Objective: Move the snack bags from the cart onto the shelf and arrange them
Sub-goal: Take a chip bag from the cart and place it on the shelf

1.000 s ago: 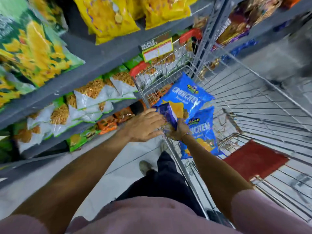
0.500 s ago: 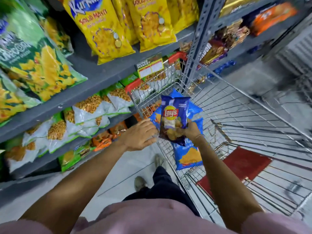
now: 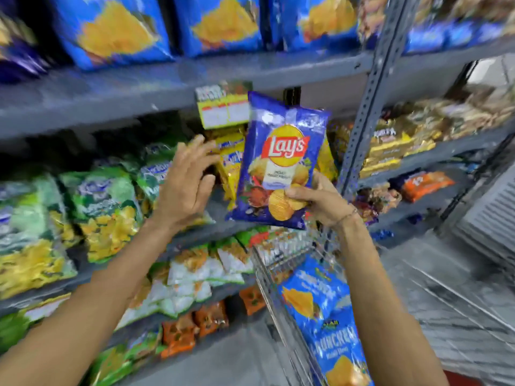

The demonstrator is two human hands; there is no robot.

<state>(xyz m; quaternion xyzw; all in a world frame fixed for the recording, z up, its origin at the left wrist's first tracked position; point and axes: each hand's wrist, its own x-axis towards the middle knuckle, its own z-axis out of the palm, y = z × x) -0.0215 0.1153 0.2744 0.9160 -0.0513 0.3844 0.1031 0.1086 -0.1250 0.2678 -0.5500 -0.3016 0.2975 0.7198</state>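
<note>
Where half a second ago sat low over the cart (image 3: 281,263), now lifted to shelf (image 3: 167,84) height: blue Lay's bag (image 3: 281,162), upright, glossy and crinkled, pinched at its lower right corner by right hand (image 3: 320,203). Left hand (image 3: 185,185) raised from cart rim, fingers spread, empty, just beside yellow packets (image 3: 230,160). Two light blue Crunchex bags (image 3: 326,316) lying in wire cart below.
</note>
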